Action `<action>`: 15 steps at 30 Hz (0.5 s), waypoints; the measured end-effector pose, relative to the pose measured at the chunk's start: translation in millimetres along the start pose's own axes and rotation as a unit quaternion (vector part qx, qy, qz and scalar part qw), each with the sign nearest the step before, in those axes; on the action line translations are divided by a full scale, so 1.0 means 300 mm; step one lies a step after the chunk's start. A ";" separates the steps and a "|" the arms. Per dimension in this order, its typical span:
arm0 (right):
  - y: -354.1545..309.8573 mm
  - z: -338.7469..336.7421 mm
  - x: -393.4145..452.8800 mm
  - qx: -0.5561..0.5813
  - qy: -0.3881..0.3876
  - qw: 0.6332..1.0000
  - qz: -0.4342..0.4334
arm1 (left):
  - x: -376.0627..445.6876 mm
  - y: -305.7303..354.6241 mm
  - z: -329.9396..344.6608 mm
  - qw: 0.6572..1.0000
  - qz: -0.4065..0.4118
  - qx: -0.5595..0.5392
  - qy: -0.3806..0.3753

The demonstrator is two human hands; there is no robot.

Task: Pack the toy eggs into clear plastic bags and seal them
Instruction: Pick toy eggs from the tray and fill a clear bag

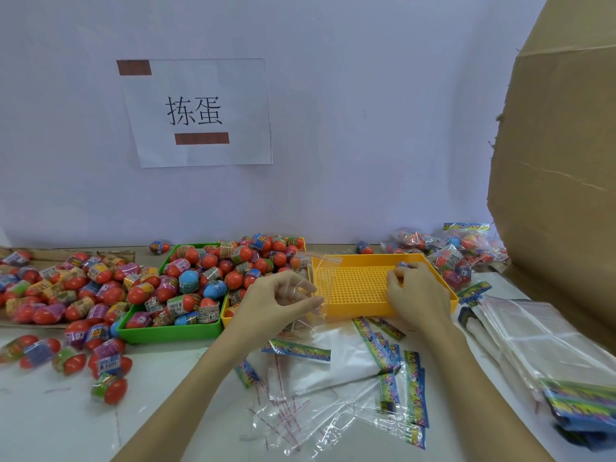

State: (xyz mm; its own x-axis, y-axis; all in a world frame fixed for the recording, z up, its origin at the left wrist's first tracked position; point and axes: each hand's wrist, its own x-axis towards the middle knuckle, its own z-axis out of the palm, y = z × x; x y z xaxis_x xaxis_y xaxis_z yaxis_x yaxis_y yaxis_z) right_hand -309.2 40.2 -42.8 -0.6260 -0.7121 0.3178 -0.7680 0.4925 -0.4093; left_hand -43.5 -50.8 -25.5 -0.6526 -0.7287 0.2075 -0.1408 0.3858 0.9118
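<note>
My left hand [280, 298] pinches a clear plastic bag [318, 278] that stands up at the left edge of the yellow perforated tray [353, 305]. Over that tray my right hand [416, 291] curls around a toy egg [404, 264], of which only the blue-wrapped top shows behind the fingers. Many red and blue toy eggs fill the green tray [166, 331], and more eggs [66, 295] lie loose on the table to the left.
Empty clear bags [300, 418] and colourful header cards [376, 345] lie on the table in front of me. Filled bags [446, 255] pile at the back right beside a large cardboard box [560, 195]. A stack of bags [540, 345] lies at right. A paper sign [196, 111] hangs on the wall.
</note>
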 end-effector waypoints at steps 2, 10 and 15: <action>0.003 -0.002 -0.003 0.057 0.027 0.998 -0.017 | -0.001 0.002 0.001 1.000 0.003 -0.001 0.001; -0.118 -0.046 -0.056 0.373 0.070 0.923 -0.064 | -0.001 0.009 0.005 1.000 0.011 0.007 0.000; -0.232 -0.103 -0.153 0.551 0.023 0.825 -0.128 | -0.004 0.000 0.012 0.998 0.050 0.023 0.010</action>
State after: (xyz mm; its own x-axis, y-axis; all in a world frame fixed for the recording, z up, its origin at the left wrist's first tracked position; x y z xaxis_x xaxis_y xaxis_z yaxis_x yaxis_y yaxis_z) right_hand -231.2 54.1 -2.6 -0.4869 -0.6895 0.5362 -0.3034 -0.4422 -0.8440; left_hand -45.5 -47.8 -26.9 -0.6499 -0.6968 0.3034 -0.1111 0.4821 0.8690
